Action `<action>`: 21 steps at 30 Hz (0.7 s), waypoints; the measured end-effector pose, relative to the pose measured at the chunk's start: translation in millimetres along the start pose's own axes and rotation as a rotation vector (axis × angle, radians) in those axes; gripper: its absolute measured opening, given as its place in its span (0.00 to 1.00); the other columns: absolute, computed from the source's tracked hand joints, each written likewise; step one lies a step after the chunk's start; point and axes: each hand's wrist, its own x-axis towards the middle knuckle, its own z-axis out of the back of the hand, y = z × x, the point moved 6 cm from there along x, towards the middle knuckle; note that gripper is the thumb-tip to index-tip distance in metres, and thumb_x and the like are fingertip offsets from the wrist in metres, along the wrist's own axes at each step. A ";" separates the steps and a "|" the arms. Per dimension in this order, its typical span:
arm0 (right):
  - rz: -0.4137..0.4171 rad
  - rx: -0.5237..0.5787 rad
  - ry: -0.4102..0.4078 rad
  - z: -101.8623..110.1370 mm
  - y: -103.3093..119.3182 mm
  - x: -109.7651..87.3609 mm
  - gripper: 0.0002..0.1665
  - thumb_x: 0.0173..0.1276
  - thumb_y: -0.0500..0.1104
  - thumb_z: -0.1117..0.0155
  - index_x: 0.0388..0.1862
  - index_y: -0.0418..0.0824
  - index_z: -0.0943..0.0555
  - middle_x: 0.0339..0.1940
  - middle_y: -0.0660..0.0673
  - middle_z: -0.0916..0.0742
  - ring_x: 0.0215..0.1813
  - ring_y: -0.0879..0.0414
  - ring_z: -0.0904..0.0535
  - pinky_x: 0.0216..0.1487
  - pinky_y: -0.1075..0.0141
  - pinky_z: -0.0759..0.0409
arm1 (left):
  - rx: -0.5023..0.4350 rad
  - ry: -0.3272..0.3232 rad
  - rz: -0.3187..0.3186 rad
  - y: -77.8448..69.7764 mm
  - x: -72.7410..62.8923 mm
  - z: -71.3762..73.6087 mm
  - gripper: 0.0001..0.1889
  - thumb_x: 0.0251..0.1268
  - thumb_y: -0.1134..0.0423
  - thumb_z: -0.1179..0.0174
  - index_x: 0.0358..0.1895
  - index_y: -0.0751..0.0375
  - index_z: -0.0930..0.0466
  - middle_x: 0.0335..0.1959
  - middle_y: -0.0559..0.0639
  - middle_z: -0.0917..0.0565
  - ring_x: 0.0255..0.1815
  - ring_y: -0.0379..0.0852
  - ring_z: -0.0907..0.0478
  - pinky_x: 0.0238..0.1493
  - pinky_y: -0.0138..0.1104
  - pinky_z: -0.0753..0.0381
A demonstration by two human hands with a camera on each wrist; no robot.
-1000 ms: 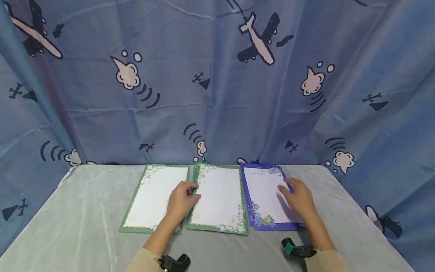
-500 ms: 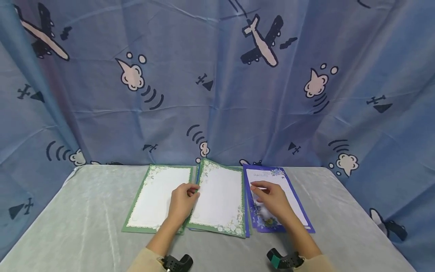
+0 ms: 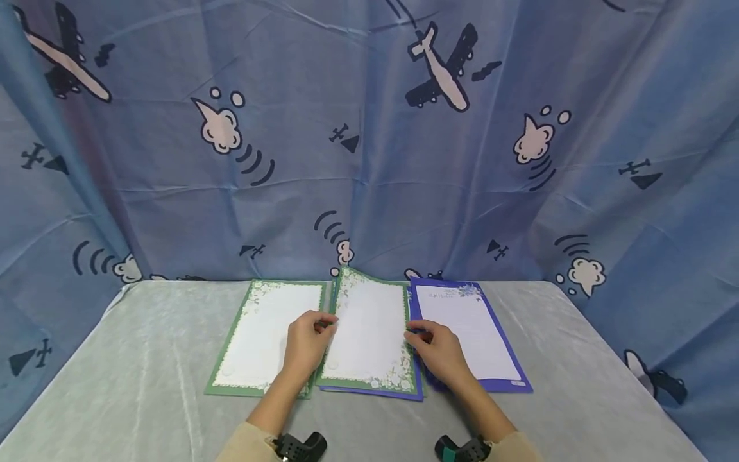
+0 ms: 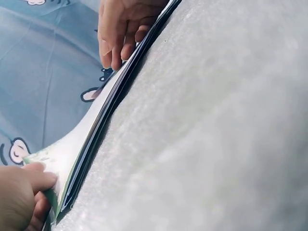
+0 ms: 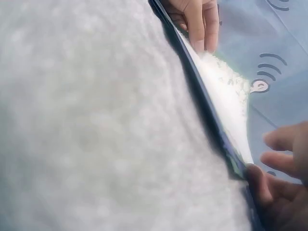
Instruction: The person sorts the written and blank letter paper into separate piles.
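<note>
A white sheet of paper with a green floral border (image 3: 369, 333) tops the middle pile. My left hand (image 3: 306, 341) pinches its left edge between thumb and fingers. In the left wrist view this edge curves up off the pile beneath, held by the left hand (image 4: 21, 195). Purple-edged paper (image 3: 375, 391) shows under the green sheet. My right hand (image 3: 443, 354) is at the pile's right edge. In the right wrist view its thumb (image 5: 260, 185) lies at the pile's edge and its fingers (image 5: 281, 139) are spread above, apart from the sheet.
Another green-bordered sheet (image 3: 268, 337) lies to the left, partly behind the left forearm. A purple-bordered sheet (image 3: 473, 337) lies to the right, partly covered by the right hand. All rest on a pale cloth-covered table (image 3: 138, 359) before a blue printed curtain (image 3: 288, 141).
My right hand has moved left from the purple sheet to the middle pile's edge. The green sheet's upper left corner has risen in my left hand, and purple paper now shows below it.
</note>
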 end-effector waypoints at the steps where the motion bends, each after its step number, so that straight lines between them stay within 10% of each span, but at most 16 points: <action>1: -0.002 -0.005 -0.009 -0.1 -1.6 0.5 0.17 0.69 0.42 0.32 0.54 0.39 0.14 0.36 0.43 0.10 0.30 0.60 0.18 0.33 0.69 0.22 | -0.005 0.000 -0.001 -0.5 -0.1 -0.4 0.04 0.60 0.72 0.31 0.36 0.59 0.10 0.33 0.51 0.13 0.29 0.38 0.24 0.30 0.27 0.24; 21: -0.020 0.182 -0.034 -3.8 -16.2 5.3 0.14 0.68 0.38 0.31 0.52 0.39 0.13 0.47 0.40 0.10 0.36 0.62 0.18 0.34 0.71 0.17 | -0.151 -0.019 0.077 6.5 3.7 1.0 0.02 0.61 0.67 0.30 0.34 0.60 0.10 0.31 0.51 0.10 0.28 0.37 0.21 0.32 0.26 0.22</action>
